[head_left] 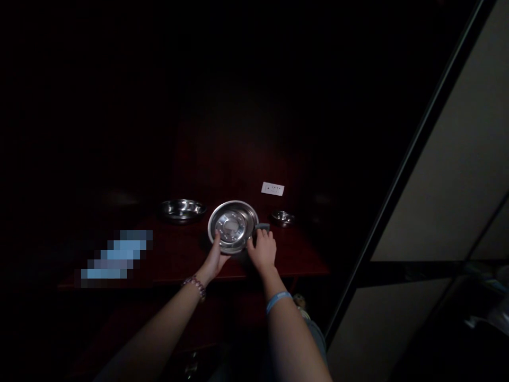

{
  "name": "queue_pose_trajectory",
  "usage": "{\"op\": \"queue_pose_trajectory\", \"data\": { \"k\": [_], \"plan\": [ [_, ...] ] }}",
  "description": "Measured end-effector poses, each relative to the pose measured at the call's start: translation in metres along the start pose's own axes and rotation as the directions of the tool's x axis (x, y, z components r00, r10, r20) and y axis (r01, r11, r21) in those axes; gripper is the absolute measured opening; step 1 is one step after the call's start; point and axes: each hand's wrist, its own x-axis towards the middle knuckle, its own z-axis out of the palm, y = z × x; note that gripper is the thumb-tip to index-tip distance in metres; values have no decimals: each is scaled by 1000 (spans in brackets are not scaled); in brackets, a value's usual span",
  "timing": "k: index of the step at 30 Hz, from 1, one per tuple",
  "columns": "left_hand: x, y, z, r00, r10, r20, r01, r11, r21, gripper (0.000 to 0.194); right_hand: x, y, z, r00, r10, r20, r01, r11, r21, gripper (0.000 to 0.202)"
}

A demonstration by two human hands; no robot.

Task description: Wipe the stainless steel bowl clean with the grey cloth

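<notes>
A steel basin point(231, 227) is leaning in the person's hands over the middle of the table point(167, 262), its open side facing back toward the person and its base tipping away. Its rim is showing nearly round, so neither way across is standing out as a long axis. Whether its lower edge is touching the table is hidden.

The left hand point(214, 261) is gripping the basin at seven o'clock, its thumb lying inside the rim and its fingers passing underneath. The right hand point(263, 249), at four o'clock, is holding a grey cloth point(262, 227) close by the rim; whether its thumb is pressing on the metal is hard to tell. A beaded bracelet point(194, 286) is circling the left wrist, and a blue band point(277, 301) the right forearm.

Taking the basin as the clock's centre, a wide bowl point(182, 211) is sitting near it at ten o'clock, opening upward. A small bowl point(282, 218) is resting at three o'clock, with the cloth and right fingertips coming partly between. A white socket point(272, 189) is showing on the back wall toward one o'clock. At eight o'clock, a blurred blue patch point(117, 255) is covering something unreadable. A pale panel point(437, 159) is slanting along the far right.
</notes>
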Motion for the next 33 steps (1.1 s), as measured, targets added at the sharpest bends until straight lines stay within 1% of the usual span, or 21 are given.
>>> {"op": "queue_pose_trajectory", "data": {
  "k": [3, 6, 7, 9, 11, 13, 16, 21, 24, 26, 28, 30, 33],
  "plan": [
    [-1, 0, 1, 1000, -4, 17, 4, 1000, 20, 64, 3, 4, 9, 998, 56, -31, -50, 983, 178, 20],
    [-2, 0, 2, 999, 1, 41, -2, 999, 40, 64, 5, 9, 18, 993, 114, -43, -94, 941, 325, 15],
    [-3, 0, 2, 999, 0, 45, -2, 999, 49, 64, 5, 10, 20, 992, 119, -42, -97, 928, 359, 20],
    [-4, 0, 3, 999, -1, 47, -2, 998, 68, 66, 4, 12, 25, 993, 117, -26, -96, 909, 406, 38],
    [-4, 0, 3, 999, 3, 48, -7, 996, 85, 66, 2, 13, 27, 993, 120, -8, -105, 899, 425, 54],
    [-4, 0, 2, 999, 7, 54, -12, 995, 100, 66, 1, 13, 27, 991, 136, 2, -124, 899, 420, 64],
    [-2, -2, 1, 998, -7, 67, 0, 995, 102, 66, -1, 12, 25, 986, 168, 15, -161, 906, 391, 68],
    [2, -2, -3, 997, -39, 69, 34, 997, 69, 70, -2, 7, 27, 965, 258, 56, -260, 896, 359, 71],
    [1, -1, -2, 997, -44, 66, 40, 997, 61, 69, -1, 5, 30, 958, 285, 44, -280, 882, 380, 66],
    [-1, 0, -1, 997, -50, 63, 46, 997, 54, 68, 1, 6, 31, 938, 343, 54, -335, 855, 394, 59],
    [-2, 1, 0, 997, -54, 56, 51, 998, 45, 66, 4, 8, 30, 908, 409, 94, -410, 817, 405, 48],
    [-2, 1, 0, 997, -58, 51, 55, 998, 43, 65, 6, 11, 28, 890, 435, 136, -451, 795, 406, 36],
    [0, 0, -1, 997, -59, 55, 57, 998, 41, 65, 8, 15, 24, 909, 399, 124, -413, 817, 402, 24]
  ]
}}
